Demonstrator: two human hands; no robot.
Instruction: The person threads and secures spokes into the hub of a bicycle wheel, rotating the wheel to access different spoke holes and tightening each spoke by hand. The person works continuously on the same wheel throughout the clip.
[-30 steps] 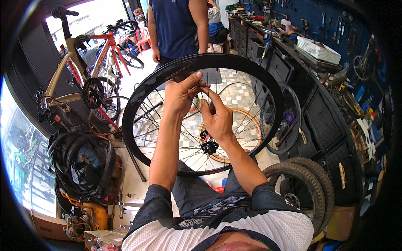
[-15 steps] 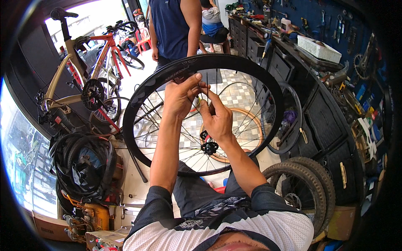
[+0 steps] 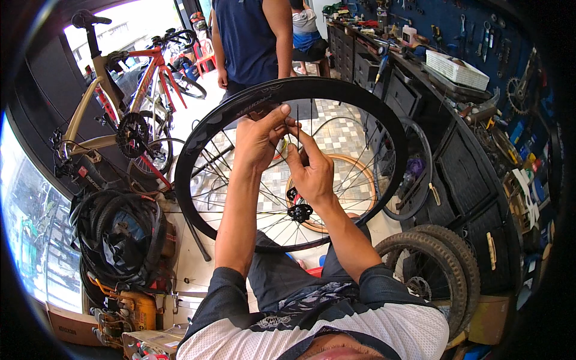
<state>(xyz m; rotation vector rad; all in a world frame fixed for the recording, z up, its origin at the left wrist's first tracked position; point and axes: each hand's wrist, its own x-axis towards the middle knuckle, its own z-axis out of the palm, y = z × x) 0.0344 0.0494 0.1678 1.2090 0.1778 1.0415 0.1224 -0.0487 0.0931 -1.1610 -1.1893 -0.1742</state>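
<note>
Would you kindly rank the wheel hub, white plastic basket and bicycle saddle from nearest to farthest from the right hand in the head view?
1. Wheel hub, just below the right hand.
2. White plastic basket, upper right.
3. Bicycle saddle, far upper left.

The standing person [image 3: 247, 42] is cropped above; left hand [image 3: 258, 139] perhaps hides some fingertips.
</note>
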